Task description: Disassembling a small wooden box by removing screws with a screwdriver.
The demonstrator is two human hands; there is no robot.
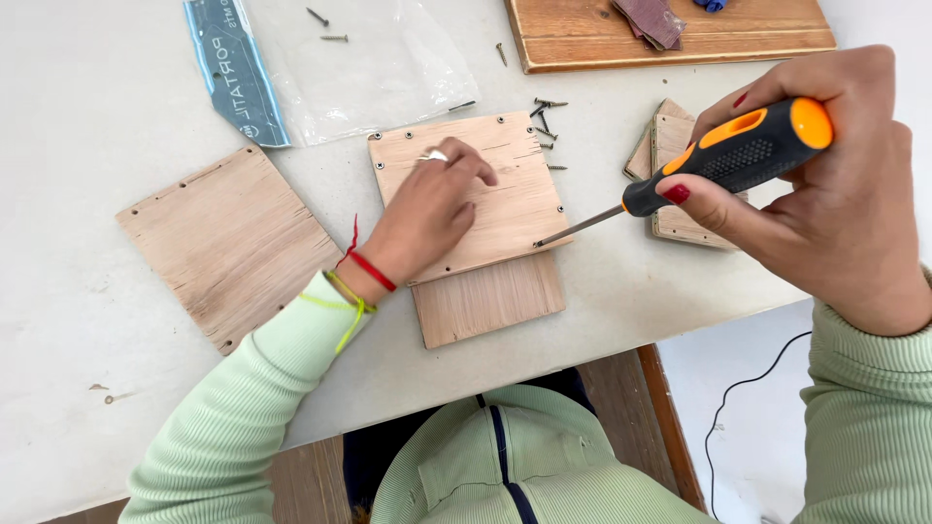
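Head view — left hand pressing flat, fingers spread, on square plywood panel; right hand gripping orange-black screwdriver — tip touching panel's corner screw.

Workshop — plywood panels, loose screws, screwdriver.

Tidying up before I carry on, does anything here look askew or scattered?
Yes: small dark screws lie loose beside the square plywood panel, and that panel sits skewed on the wooden piece beneath it.

matt wooden panel; glossy plastic-handled, metal-shafted screwdriver.
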